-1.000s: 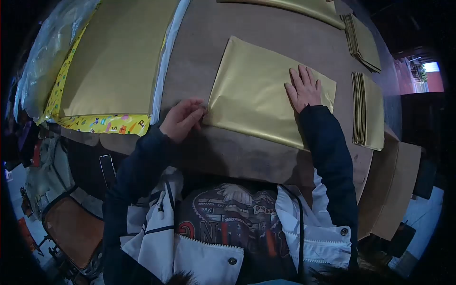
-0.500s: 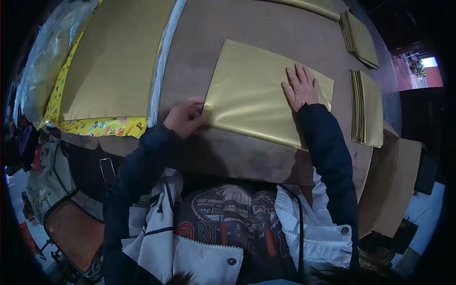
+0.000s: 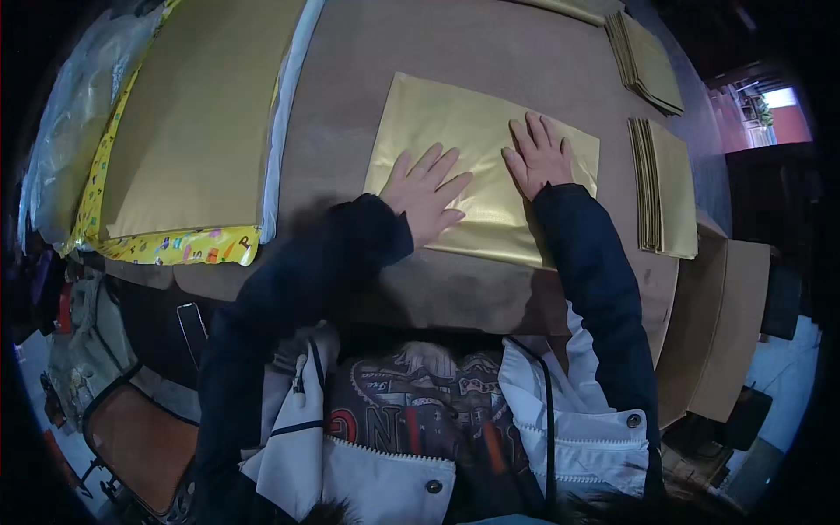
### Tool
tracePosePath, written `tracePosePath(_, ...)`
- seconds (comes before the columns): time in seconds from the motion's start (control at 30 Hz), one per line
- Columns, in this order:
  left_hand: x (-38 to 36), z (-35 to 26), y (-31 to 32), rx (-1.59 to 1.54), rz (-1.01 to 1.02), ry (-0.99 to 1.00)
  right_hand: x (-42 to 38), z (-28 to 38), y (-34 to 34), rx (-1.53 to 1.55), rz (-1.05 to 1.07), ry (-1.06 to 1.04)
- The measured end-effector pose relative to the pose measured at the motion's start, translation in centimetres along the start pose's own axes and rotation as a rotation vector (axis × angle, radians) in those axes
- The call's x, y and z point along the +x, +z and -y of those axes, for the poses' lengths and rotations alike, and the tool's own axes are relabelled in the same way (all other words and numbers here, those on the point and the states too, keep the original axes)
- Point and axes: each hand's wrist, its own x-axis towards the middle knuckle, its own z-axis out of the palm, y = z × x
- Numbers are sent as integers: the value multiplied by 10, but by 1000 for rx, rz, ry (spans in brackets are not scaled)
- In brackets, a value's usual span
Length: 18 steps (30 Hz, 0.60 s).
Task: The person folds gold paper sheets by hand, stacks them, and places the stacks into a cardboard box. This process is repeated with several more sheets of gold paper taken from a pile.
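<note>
A gold sheet of paper (image 3: 472, 131), which looks folded over, lies on the brown table in front of me. My left hand (image 3: 426, 194) rests flat on its left part, fingers spread. Toward its right end, my right hand (image 3: 540, 157) also presses flat with the fingers apart. Both hands touch the sheet's upper face and hold nothing. The lower right part of the sheet is hidden behind my right sleeve.
Left of me lies a large stack of gold sheets (image 3: 192, 114) on yellow printed wrapping (image 3: 175, 248). Folded gold bundles (image 3: 669, 188) stand along the right edge of the table (image 3: 350, 114). A cardboard box (image 3: 726, 324) is at the right, a chair (image 3: 140, 442) at lower left.
My left hand has moved right from the sheet's left edge, where its fingers were bent, and now lies spread on top. My right hand stays on the sheet. The view has shifted slightly.
</note>
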Motion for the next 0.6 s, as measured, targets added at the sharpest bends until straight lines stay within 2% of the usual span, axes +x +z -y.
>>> tracePosePath(0.03,-13,-1,-1,34,-74,39,0,1,-2,13,0,-3)
tracePosePath(0.1,-40,11,-9,24,21,-13,-2,2,-4,7,11,-7)
tracePosePath(0.23,-55,16,-18,69,23,-57,1,8,-7,63,-7,34)
tracePosePath(0.27,-53,16,-18,78,6,-57,3,13,-7,90,61,93)
tracePosePath(0.33,-52,15,-21,74,49,-47,-5,62,-54,7,262,-30)
tracePosePath(0.37,-52,15,-21,125,68,-53,-14,93,-45,183,49,-88)
tracePosePath(0.4,-51,14,-20,176,87,-62,-21,121,-54,283,30,-170)
tracePosePath(0.43,-46,9,-23,237,174,-126,-30,147,-42,233,-121,-336)
tracePosePath(0.47,-48,16,-8,233,171,-87,-34,172,-36,392,-117,-334)
tracePosePath(0.5,-54,33,18,191,31,-82,-38,188,-31,555,-118,-341)
tracePosePath(0.53,-52,34,21,146,-107,-85,-47,191,-21,546,-125,-321)
tracePosePath(0.57,-52,36,23,142,-108,-65,-55,192,-8,572,-187,-303)
tracePosePath(0.6,-48,29,4,161,-24,-74,-60,191,1,600,-248,-290)
